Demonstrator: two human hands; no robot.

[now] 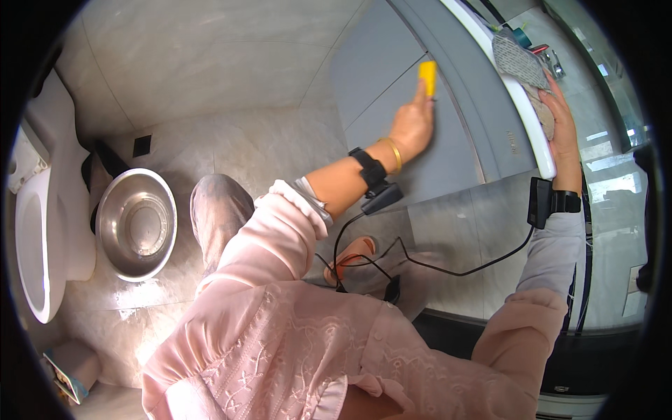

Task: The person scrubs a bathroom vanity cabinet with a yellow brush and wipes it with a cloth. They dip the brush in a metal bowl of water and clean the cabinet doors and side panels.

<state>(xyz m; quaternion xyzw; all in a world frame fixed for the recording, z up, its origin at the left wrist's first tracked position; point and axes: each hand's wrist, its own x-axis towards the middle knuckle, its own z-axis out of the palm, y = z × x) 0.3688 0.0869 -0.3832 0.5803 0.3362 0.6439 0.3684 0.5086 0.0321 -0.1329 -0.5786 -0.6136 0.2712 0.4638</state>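
My left hand holds a small yellow block, which looks like a sponge, at the front of a grey vanity cabinet. The block is near the seam between the doors and the upper panel; whether it touches the surface is hard to tell. Over at the cabinet's white top edge, my right hand has its fingers around a crumpled grey and beige cloth. Part of the cloth is hidden by that hand.
A steel basin stands on the tiled floor beside the white toilet. Small items, including a teal cup-like thing, lie beyond the cloth. Black cables from both wrist devices hang across my front. A bin is at lower left.
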